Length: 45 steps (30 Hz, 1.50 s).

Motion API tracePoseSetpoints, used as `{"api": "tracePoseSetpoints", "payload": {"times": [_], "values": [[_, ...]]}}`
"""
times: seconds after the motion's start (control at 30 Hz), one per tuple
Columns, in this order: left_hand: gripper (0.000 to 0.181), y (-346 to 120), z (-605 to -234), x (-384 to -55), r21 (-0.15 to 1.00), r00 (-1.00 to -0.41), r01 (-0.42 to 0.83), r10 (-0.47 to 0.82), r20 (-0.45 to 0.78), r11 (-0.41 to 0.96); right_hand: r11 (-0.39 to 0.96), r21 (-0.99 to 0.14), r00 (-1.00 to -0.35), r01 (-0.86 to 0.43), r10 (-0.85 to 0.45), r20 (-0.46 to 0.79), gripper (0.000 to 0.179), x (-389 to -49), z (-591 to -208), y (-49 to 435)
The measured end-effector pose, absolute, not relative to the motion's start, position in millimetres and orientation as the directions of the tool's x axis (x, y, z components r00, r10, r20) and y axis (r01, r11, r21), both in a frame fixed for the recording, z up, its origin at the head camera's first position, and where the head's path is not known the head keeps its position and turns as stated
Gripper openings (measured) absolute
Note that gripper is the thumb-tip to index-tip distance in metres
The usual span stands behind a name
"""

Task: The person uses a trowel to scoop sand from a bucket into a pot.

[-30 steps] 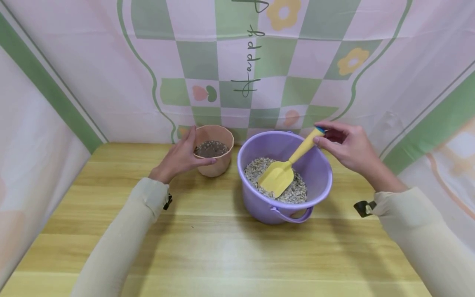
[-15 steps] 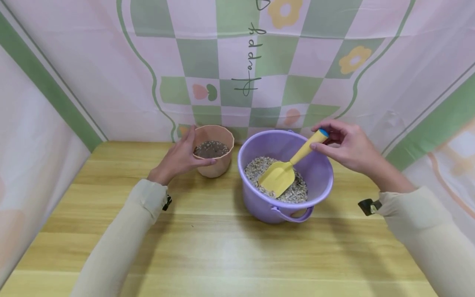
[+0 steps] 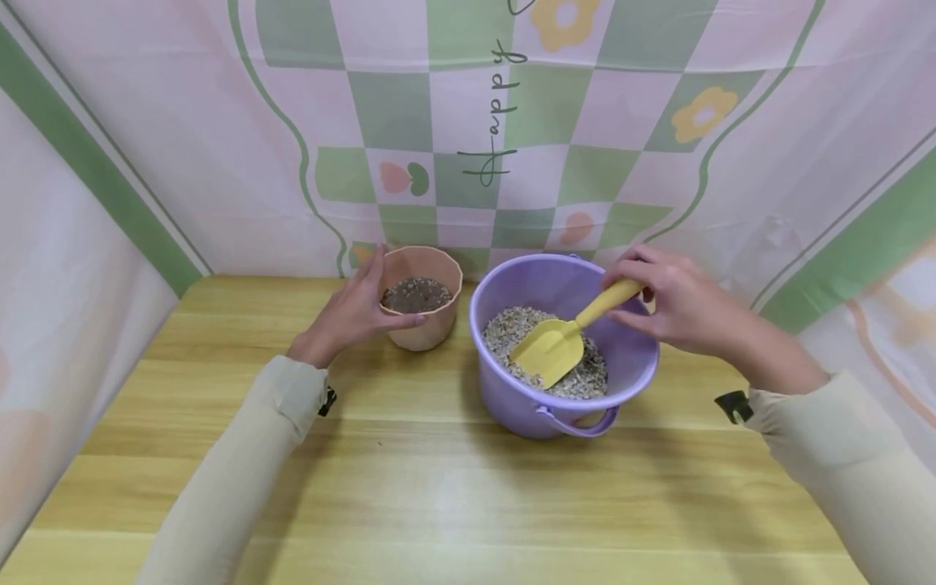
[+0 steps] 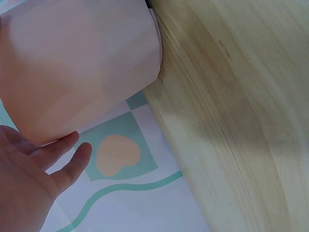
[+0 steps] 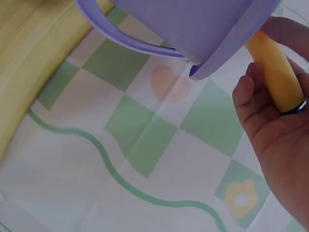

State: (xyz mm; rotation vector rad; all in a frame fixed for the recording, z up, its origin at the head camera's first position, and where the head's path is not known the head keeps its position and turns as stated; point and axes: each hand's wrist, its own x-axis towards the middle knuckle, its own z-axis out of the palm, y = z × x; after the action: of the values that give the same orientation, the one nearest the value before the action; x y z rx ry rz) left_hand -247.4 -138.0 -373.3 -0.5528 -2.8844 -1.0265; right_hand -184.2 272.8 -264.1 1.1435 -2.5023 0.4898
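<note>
A pinkish flower pot [image 3: 427,331] with dark, speckled soil inside stands on the table at the back. My left hand [image 3: 349,313] holds it from the left, thumb along the near side and fingers behind; the left wrist view shows fingertips against the pot's wall [image 4: 82,67]. To the right is a purple bucket [image 3: 512,410] partly filled with small gravel [image 3: 508,329]. A yellow hand trowel [image 3: 552,349] lies tilted in it, its blade on the gravel. My right hand [image 3: 683,301] grips the trowel's handle, whose dark end shows beside the palm in the right wrist view.
The wooden table [image 3: 409,496] extends in front of both containers. A patterned cloth [image 3: 468,97] hangs right behind them, with more cloth at both sides. The bucket's handle [image 3: 581,426] hangs down at its front.
My right hand has gone from pinching the handle's end to wrapping around it, moving slightly forward over the bucket. The trowel's handle has tipped lower. My left hand stays on the flower pot.
</note>
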Motion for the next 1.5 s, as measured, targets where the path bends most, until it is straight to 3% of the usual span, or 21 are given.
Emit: {"api": "tracePoseSetpoints", "payload": {"times": [0.3, 0.57, 0.9, 1.1, 1.5], "values": [[0.138, -138.4, -373.2, -246.6, 0.610, -0.936, 0.341, 0.322, 0.145, 0.716, 0.587, -0.102, -0.558, -0.803, -0.680, 0.476, 0.041, -184.0, -265.6, 271.0], [0.138, -138.3, -373.8, -245.6, 0.609, -0.932, 0.351, 0.327, 0.156, 0.711, 0.583, -0.141, -0.577, -0.800, -0.684, 0.446, 0.039, -183.1, -264.2, 276.4], [0.137, -138.5, -372.8, -244.0, 0.624, -0.937, 0.337, 0.319, 0.145, 0.706, 0.588, -0.098, -0.573, -0.803, -0.717, 0.398, 0.035, -181.6, -261.8, 283.9], [0.137, -138.3, -373.2, -243.3, 0.622, -0.937, 0.337, 0.318, 0.146, 0.707, 0.612, -0.170, -0.627, -0.772, -0.688, 0.365, 0.032, -177.4, -260.1, 285.3], [0.134, -138.4, -374.7, -242.5, 0.617, -0.937, 0.339, 0.313, 0.154, 0.710, 0.715, -0.387, -0.812, -0.582, -0.534, 0.235, 0.017, -169.6, -257.5, 282.4]]}}
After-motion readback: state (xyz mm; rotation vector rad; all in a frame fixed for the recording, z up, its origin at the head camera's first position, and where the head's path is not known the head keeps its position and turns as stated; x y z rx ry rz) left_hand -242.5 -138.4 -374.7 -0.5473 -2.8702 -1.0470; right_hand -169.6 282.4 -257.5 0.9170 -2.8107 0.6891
